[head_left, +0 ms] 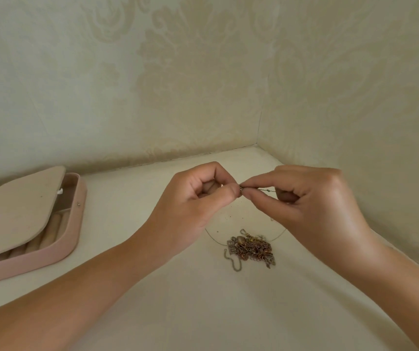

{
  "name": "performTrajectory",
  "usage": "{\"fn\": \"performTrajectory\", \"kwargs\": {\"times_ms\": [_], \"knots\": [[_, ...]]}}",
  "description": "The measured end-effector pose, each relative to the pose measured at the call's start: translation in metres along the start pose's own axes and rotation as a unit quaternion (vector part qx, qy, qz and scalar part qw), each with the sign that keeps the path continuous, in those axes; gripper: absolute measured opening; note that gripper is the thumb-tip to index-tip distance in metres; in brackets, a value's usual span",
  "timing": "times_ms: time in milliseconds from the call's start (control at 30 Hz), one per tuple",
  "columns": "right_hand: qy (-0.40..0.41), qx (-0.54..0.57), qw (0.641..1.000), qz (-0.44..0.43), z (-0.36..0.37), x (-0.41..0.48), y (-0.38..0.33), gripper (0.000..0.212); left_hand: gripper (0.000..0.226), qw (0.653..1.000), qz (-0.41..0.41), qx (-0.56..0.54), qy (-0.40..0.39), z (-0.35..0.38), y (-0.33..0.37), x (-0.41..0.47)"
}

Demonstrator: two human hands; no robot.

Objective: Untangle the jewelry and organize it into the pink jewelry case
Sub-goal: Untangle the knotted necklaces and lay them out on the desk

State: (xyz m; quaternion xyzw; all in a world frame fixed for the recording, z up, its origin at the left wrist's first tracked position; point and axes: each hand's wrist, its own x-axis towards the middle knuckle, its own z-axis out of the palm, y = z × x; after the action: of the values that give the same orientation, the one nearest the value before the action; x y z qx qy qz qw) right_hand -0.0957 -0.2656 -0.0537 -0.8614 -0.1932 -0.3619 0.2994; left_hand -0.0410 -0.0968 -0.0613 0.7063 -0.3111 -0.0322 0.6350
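A tangled heap of chains and charms (251, 248) lies on the cream table in front of me. Above it, my left hand (198, 196) and my right hand (312, 198) meet fingertip to fingertip, each pinching an end of a thin beaded chain (266, 190) at its small clasp. The chain hangs down in a fine loop that runs behind both hands and touches the heap. The pink jewelry case (59, 239) lies at the left with its lid half lifted, and padded ring rolls show inside.
Patterned cream walls close off the table at the back and right, meeting in a corner (258, 144) just beyond my hands. The cream table surface (203, 312) stretches toward me between my forearms.
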Motion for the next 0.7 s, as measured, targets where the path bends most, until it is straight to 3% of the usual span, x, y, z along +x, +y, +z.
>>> {"fn": "performTrajectory", "kwargs": {"times_ms": [367,700], "knots": [[0.003,-0.097,0.995,-0.018,0.0022,-0.0011,-0.0010,0.011,0.014,1.000,-0.013,0.007,0.008,0.0006,-0.0005,-0.0008],[0.017,-0.150,0.988,-0.016,0.0075,-0.0040,-0.0002,0.014,0.008,0.998,0.025,0.056,0.004,0.0026,-0.0042,-0.0043]]}}
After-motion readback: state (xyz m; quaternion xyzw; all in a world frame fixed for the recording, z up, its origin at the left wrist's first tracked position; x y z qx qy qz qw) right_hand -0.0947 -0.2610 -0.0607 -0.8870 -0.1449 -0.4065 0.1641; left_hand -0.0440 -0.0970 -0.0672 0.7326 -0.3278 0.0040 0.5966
